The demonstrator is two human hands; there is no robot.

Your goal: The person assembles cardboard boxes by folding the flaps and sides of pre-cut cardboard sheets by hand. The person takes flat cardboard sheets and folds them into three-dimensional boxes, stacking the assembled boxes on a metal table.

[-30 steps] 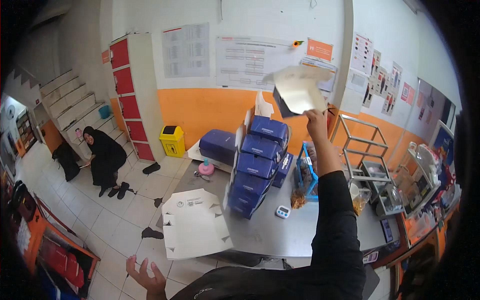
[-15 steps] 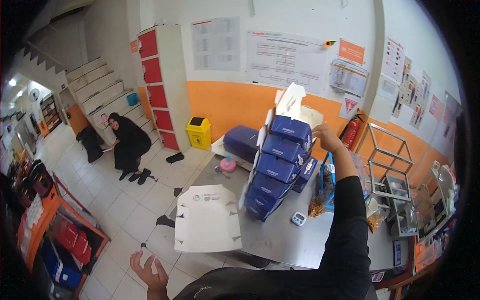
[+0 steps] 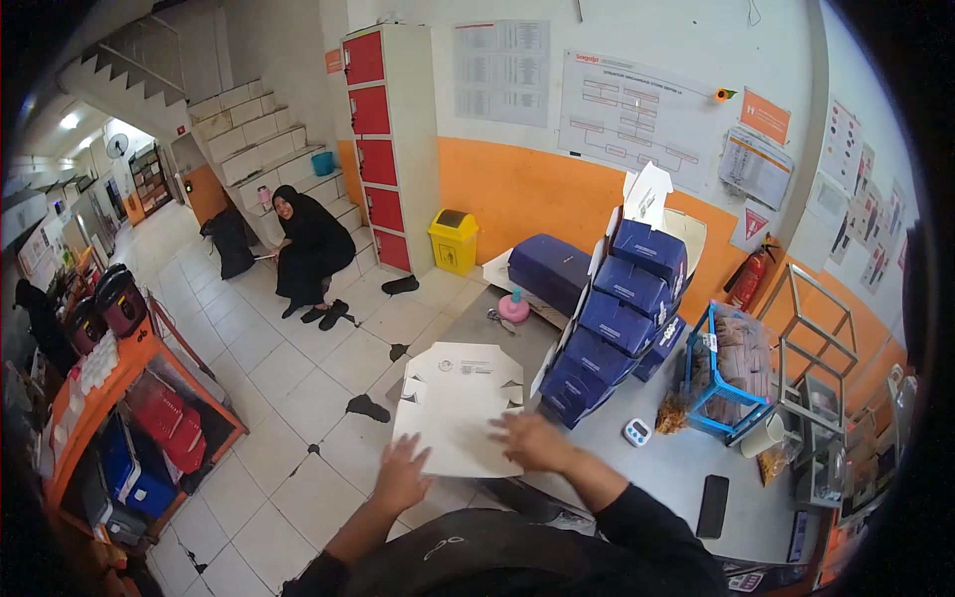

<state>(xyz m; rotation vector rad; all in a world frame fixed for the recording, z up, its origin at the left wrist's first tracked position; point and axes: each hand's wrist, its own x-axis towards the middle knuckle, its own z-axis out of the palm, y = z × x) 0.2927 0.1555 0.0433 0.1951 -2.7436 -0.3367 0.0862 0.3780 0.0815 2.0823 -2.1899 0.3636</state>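
A flat white cardboard box blank with cut corner tabs lies at the left end of the metal table, reaching over its near edge. My left hand is at the blank's lower left edge, fingers spread and nothing in the grasp. Over its right edge is my right hand, slightly blurred, with fingers stretched out; whether it touches the cardboard I cannot tell. Just beyond, to the right, a tall leaning stack of dark blue folded boxes stands on the table, white flaps sticking up at its top.
On the metal table are a blue box, a pink round container, a white timer, a blue basket of packets and a black phone. A person sits on the stairs, near a yellow bin.
My right hand has come down from the top of the blue stack to the white blank. My left hand has moved in to the blank's left edge. The view has shifted left.
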